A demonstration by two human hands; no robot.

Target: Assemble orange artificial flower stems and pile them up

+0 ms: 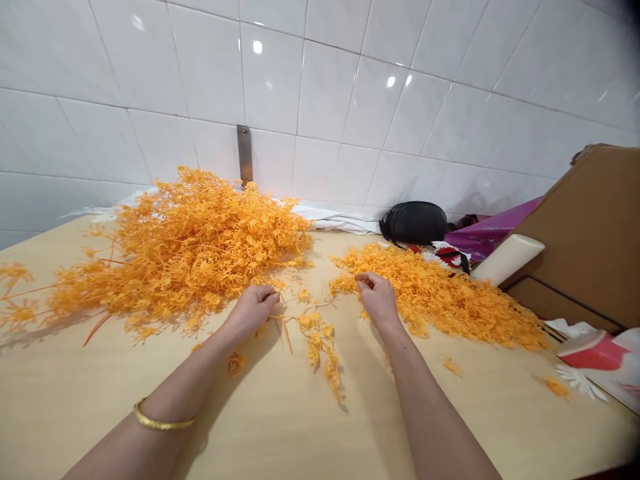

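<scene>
The left grip (253,308) is pinched on the thin stem of a light, springy orange sprig (315,337), best held there, mid-surface (310,440); the curled right grip (377,298), its hold hidden, sits against a bushy orange pile (440,300).

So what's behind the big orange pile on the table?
Behind the heap of orange artificial sprigs lies a white cloth, then a white tiled wall with a metal strip. The heap covers the strip's bottom end, so you can't see where it stops.
</scene>
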